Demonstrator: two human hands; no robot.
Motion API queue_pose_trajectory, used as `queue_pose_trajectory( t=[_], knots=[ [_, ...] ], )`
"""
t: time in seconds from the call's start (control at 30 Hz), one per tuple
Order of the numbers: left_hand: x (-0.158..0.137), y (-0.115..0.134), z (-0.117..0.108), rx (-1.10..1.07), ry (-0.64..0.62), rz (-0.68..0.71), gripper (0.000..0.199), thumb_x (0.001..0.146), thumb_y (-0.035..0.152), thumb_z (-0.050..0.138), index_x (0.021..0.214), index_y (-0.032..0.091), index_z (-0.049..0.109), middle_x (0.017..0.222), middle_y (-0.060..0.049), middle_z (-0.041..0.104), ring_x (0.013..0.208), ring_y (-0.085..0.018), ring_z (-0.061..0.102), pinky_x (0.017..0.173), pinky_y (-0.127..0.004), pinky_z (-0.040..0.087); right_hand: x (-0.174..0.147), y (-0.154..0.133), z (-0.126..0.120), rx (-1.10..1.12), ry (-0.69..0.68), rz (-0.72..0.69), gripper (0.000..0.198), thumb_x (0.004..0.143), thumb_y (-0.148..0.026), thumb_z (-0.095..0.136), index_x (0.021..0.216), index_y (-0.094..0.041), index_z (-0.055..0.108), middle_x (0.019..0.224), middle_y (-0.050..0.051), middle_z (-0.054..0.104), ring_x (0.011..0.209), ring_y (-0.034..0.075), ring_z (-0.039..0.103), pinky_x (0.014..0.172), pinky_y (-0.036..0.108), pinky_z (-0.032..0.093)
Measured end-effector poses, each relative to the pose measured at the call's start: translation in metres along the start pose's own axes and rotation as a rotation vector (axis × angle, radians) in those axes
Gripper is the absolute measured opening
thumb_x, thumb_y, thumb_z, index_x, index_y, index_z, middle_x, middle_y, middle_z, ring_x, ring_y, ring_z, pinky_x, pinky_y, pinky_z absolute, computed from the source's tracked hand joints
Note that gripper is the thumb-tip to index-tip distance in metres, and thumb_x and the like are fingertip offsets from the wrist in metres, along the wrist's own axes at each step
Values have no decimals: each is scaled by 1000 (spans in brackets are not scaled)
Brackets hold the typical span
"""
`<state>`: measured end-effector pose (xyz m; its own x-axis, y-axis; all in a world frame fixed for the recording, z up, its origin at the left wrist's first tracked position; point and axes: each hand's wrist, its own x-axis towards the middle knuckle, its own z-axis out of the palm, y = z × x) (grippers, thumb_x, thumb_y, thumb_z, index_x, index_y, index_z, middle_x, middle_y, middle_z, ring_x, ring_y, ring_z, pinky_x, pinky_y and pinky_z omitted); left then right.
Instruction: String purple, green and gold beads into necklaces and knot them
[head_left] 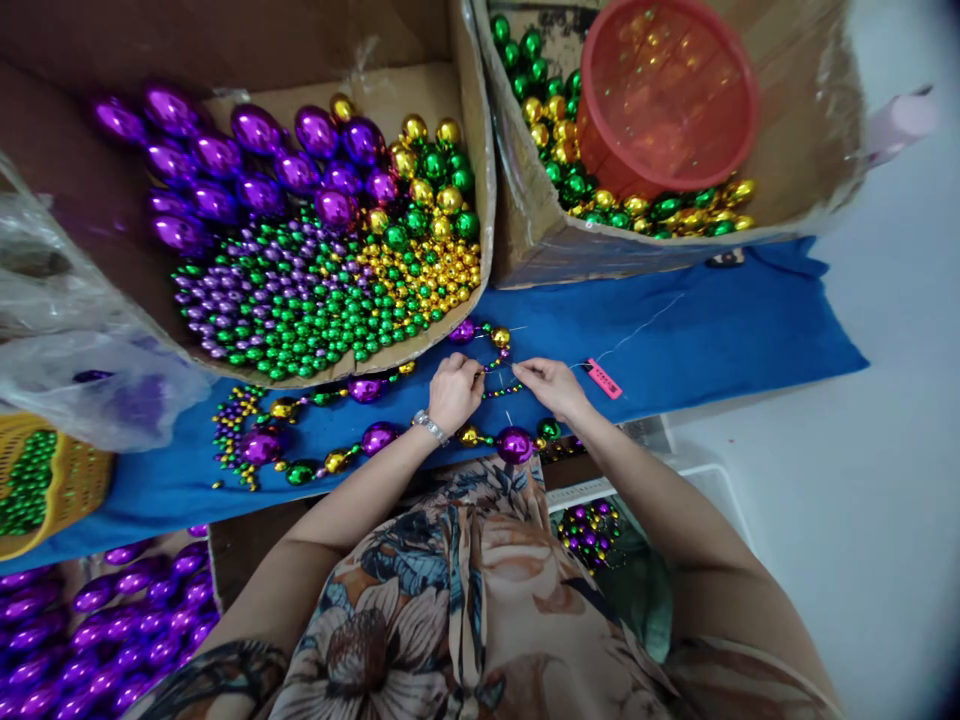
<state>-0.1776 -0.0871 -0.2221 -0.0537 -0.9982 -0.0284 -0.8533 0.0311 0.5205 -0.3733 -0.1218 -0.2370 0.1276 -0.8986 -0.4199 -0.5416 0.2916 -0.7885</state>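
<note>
My left hand, with a watch on its wrist, pinches the beaded strand near small green and purple beads. Close by on the right, my right hand has thumb and fingertips pressed together at the same strand's thin string. The bead necklace lies in a long loop on the blue cloth, with large purple, gold and green beads. A large purple bead rests below my hands. Right of my right hand lies a pink tag, and a thin pale thread runs up and away from near it.
Behind stands a cardboard box of purple, green and gold beads. Another box holds beads and a red basket. Loose small beads lie on the blue cloth. A yellow basket of green beads sits left.
</note>
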Motion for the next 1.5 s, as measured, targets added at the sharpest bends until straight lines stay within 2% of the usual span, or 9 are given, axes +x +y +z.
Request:
queue_pose_trajectory(
  t=[0.13, 0.33, 0.63, 0.87, 0.97, 1.1, 1.23, 1.37, 1.5],
  knots=[
    [5, -5, 1, 0, -102, -11, 15, 86, 19, 56, 92, 18, 70, 92, -9, 65, 81, -22, 63, 73, -32, 50, 1, -3, 2, -103, 10, 33, 46, 78, -63, 60, 95, -22, 75, 80, 2, 73, 72, 16, 63, 59, 24, 43],
    [3, -8, 3, -17, -86, 34, 15, 88, 17, 54, 93, 17, 69, 94, -10, 64, 79, -20, 63, 72, -30, 50, 2, -5, 6, -149, 30, 29, 46, 78, -63, 59, 93, -23, 75, 80, 2, 73, 71, 15, 63, 57, 23, 40],
    [2, -10, 4, -15, -99, 47, 17, 90, 18, 52, 96, 17, 68, 97, -10, 63, 84, -21, 64, 73, -30, 50, -6, -20, 1, -312, 11, -8, 38, 83, -57, 56, 95, -25, 74, 80, 1, 73, 74, 16, 65, 67, 26, 46],
    [2, -12, 4, -35, -86, 55, 16, 89, 17, 53, 97, 16, 67, 96, -10, 63, 83, -20, 64, 74, -29, 50, -19, -27, -15, -591, 89, -101, 47, 94, -57, 40, 119, -24, 63, 100, 8, 74, 85, 24, 69, 71, 31, 48],
    [1, -14, 3, -49, -85, 57, 16, 90, 18, 52, 97, 16, 66, 96, -10, 63, 83, -20, 64, 76, -30, 51, -19, -27, -18, -531, 145, -224, 47, 97, -49, 36, 127, -19, 55, 115, 13, 69, 97, 25, 68, 78, 34, 50],
    [-1, -16, 2, -55, -79, 57, 17, 90, 17, 52, 99, 15, 66, 97, -10, 63, 83, -20, 63, 78, -31, 51, -10, -31, -6, -384, 19, -391, 43, 91, -46, 50, 124, -18, 55, 121, 11, 66, 103, 21, 66, 85, 30, 50],
    [-3, -19, 4, -82, -46, 82, 16, 90, 18, 52, 98, 16, 66, 96, -9, 63, 84, -20, 63, 78, -30, 51, -1, -42, 13, -591, -123, -356, 27, 87, -35, 53, 110, -25, 64, 105, 2, 72, 94, 19, 67, 78, 28, 48],
    [-4, -21, 6, -98, -23, 89, 15, 89, 16, 54, 95, 15, 67, 95, -9, 63, 83, -19, 62, 77, -30, 51, 2, -53, 24, -809, -143, -316, 27, 87, -31, 50, 109, -30, 65, 107, 1, 72, 91, 20, 66, 71, 27, 44],
    [-4, -21, 6, -104, -26, 82, 16, 88, 14, 54, 96, 15, 68, 96, -10, 63, 83, -20, 63, 76, -30, 51, 2, -58, 27, -891, -147, -336, 25, 90, -33, 48, 108, -29, 64, 108, 1, 71, 88, 19, 65, 66, 26, 40]
  ],
)
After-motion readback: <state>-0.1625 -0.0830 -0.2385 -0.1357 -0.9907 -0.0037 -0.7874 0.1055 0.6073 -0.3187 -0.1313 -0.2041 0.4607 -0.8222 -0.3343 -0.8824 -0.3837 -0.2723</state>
